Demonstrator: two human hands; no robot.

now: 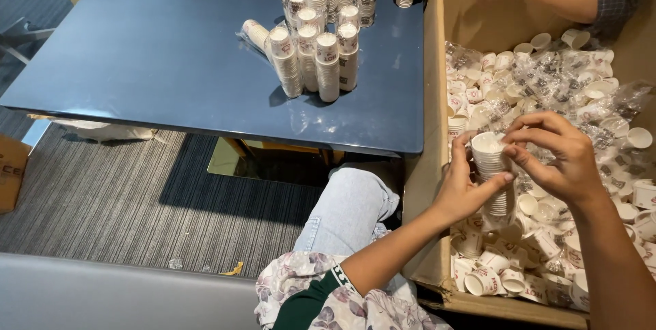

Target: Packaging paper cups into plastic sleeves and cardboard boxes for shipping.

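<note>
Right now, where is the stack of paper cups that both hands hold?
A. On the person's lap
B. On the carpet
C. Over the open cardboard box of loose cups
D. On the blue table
C: the left hand and right hand grip the stack of paper cups above the cardboard box.

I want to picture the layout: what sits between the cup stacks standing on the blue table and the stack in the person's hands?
In the head view, bare blue table, then the cardboard box's upright flap.
</note>
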